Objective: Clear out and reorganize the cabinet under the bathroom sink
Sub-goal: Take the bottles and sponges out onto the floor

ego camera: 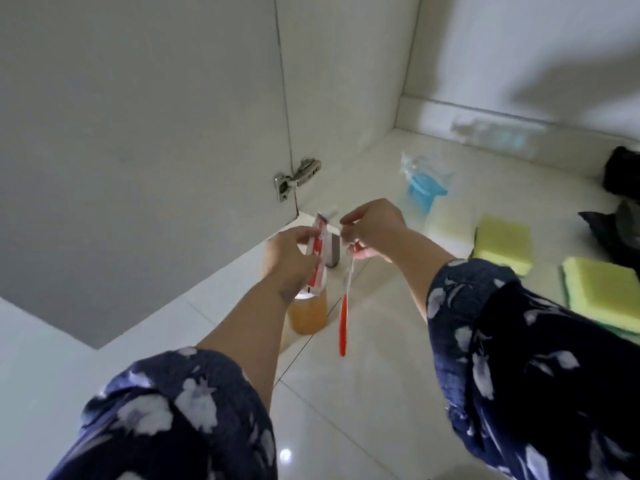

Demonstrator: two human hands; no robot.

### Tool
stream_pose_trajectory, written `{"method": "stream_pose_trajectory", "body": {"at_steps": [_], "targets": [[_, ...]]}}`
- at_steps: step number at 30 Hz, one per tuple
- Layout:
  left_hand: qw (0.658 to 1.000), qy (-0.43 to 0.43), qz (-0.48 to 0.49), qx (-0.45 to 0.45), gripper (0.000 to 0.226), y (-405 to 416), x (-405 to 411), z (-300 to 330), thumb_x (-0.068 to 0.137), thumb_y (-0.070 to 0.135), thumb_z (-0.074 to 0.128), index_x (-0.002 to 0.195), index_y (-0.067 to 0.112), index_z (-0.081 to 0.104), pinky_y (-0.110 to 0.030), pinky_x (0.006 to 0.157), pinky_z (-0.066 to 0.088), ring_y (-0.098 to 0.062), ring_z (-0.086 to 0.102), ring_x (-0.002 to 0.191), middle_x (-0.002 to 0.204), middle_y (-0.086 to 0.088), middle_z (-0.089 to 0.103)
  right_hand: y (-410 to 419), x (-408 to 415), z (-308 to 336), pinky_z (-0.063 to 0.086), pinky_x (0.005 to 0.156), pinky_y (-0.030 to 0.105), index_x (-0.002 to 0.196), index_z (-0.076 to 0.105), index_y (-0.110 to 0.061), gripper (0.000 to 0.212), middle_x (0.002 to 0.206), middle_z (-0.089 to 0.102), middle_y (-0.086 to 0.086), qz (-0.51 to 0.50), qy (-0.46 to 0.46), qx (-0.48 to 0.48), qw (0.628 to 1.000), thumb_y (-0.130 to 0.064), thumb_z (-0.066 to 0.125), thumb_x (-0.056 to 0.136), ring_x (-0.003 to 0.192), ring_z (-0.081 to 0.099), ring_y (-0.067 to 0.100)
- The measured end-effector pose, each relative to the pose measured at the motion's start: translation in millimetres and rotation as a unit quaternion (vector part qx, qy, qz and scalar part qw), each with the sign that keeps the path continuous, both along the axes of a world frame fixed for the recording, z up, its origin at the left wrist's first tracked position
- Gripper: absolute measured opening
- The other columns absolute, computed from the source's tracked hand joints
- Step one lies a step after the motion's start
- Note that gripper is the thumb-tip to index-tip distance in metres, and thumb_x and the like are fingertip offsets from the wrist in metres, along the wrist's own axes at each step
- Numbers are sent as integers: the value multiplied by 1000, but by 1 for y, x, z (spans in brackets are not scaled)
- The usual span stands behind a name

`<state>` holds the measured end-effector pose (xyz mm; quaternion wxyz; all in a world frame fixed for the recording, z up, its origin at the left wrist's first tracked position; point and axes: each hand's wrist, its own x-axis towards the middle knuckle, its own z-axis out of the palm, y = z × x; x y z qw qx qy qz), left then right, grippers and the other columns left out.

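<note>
My left hand [289, 251] grips a red and white toothpaste tube [77, 252] that stands upright at the cabinet's front left corner. My right hand [372, 230] pinches the head end of a red toothbrush [343, 323], which hangs straight down over the floor. Just under the left hand a clear jar of amber liquid [308, 315] stands on the tiles. A small grey block [333, 251] sits behind the tube. The open cabinet door [138, 133] stands at the left, with its metal hinge [294, 180] showing.
Inside the cabinet lie a plastic bag with something blue [424, 183] in it, two yellow sponges [502, 244] [604, 294] and a dark bundle [620, 216] at the right edge. A blurred pale packet [498, 133] lies by the back wall. Glossy white tiles [346, 410] cover the floor.
</note>
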<state>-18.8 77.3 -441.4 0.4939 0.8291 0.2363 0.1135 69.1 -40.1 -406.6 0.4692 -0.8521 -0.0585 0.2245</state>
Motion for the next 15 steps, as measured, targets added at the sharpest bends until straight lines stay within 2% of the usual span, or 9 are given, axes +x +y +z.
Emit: {"method": "stream_pose_trajectory", "body": {"at_steps": [2,4,6,8,10,12,13,15], "targets": [[999,12,19,-29,45,7,-40,-22,78,-7,61,109,25,66,-20,65,49,-15,60,93,110,4,63,7,-34,-13,61,61,36,88,68,-1,11,73,64,16,-25,49,32,998,8,65,82,60,62,26],[998,32,43,-30,42,10,-78,-39,78,-4,64,110,23,67,-16,64,46,-14,59,93,107,5,63,11,-66,-28,57,49,31,89,67,3,11,70,63,17,-36,79,50,995,11,64,83,56,60,25],[996,46,61,-51,41,12,-111,-55,78,0,65,112,23,67,-17,65,47,-11,58,91,106,4,62,17,-94,-45,56,46,27,86,67,-5,12,72,66,14,-7,63,22,998,7,63,84,53,62,22],[990,50,91,-93,43,14,-140,-71,78,0,65,114,24,66,-13,59,44,-10,57,91,108,3,61,28,-116,-62,52,42,26,87,66,-7,16,69,64,13,-5,80,8,997,5,55,89,43,58,20],[982,53,126,-133,44,18,-167,-86,80,-1,64,115,24,66,-10,54,43,-11,57,89,110,0,59,44,-133,-80,52,43,27,86,66,-7,20,71,64,11,-3,104,-16,994,6,51,89,40,56,21],[974,56,158,-149,43,25,-191,-103,81,-2,63,116,22,66,-8,47,44,-4,57,78,109,-1,59,61,-148,-98,56,46,28,86,68,-9,24,76,65,11,25,116,-41,992,8,52,88,46,57,23],[971,60,175,-154,42,29,-202,-113,81,-3,63,115,21,65,-7,44,44,-2,56,74,108,-2,59,69,-156,-108,54,43,27,91,68,-6,23,73,64,11,36,126,-44,990,8,50,89,46,55,23],[960,76,209,-168,41,39,-220,-132,81,-3,62,114,21,65,-13,44,47,-1,56,69,108,-3,60,84,-168,-133,53,41,26,99,69,-5,22,70,65,10,74,119,-62,988,4,50,92,46,55,22]]}}
